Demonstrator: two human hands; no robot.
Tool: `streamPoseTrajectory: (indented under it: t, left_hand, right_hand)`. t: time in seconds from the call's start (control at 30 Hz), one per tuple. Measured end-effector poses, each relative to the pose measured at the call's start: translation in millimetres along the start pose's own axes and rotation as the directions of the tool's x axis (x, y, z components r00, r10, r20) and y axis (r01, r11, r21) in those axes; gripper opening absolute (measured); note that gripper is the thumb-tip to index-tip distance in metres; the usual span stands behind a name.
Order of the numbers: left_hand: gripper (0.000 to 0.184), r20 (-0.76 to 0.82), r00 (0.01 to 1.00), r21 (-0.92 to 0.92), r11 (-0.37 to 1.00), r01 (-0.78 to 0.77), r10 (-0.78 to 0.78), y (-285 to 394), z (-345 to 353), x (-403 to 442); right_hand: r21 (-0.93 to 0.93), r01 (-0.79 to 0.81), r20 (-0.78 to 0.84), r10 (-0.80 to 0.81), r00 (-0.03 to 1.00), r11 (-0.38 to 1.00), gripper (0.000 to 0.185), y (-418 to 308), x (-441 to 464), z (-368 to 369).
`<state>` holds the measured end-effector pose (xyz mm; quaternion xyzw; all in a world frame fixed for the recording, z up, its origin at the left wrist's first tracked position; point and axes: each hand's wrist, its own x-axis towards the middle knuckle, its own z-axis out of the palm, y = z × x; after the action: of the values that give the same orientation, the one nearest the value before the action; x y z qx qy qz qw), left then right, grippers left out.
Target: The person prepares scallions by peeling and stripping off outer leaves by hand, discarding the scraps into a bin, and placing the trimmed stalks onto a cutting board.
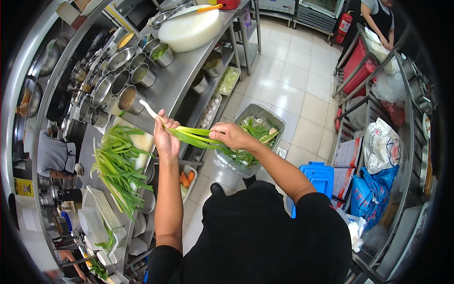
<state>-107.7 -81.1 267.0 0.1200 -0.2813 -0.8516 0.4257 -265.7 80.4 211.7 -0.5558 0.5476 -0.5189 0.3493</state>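
A long leek-like stalk [189, 134] with a white end and green leaves stretches between my hands. My left hand [166, 134] is wrapped round it near the white end. Farther along, my right hand [232, 136] pinches its green leaves. Below my right hand, a grey bin [279, 124] on the floor holds green trimmings [253, 128]. To the left, a pile of green stalks [118, 165] lies on the steel counter, partly over a white board [144, 141].
Steel pots [143, 75] and a thick round white block [191, 31] stand on the counter [182, 78]. A white basket [101, 213] is at lower left. Blue lidded container [316, 179] and racks are right. Another person [378, 21] stands upper right.
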Motion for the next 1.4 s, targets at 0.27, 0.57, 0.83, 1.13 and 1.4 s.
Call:
streamPoseTrajectory:
  t: [0.27,0.57,0.83,1.13,1.4]
  left_hand:
    - [0.024,-0.058,0.995,0.056,0.995,-0.077,0.081,-12,6,-1]
    - [0.023,-0.127,0.979,0.119,0.983,-0.142,0.157,-24,21,-2]
    - [0.021,-0.209,0.908,0.275,0.913,-0.302,0.363,-17,24,-4]
    - [0.025,-0.118,0.960,-0.054,0.964,-0.261,0.254,70,11,5]
    - [0.029,0.095,0.995,-0.434,0.901,0.010,0.035,93,1,-8]
  right_hand:
    - [0.207,0.100,-0.360,-0.020,0.933,0.973,0.032,6,-4,21]
    - [0.416,0.030,-0.377,0.142,0.915,0.909,0.033,11,-11,23]
    - [0.609,0.134,-0.497,0.245,0.832,0.781,0.029,49,-9,18]
    - [-0.051,-0.200,-0.559,0.138,0.817,0.978,0.030,98,0,-25]
    - [-0.388,-0.462,-0.408,0.300,0.862,0.798,0.036,115,0,-41]
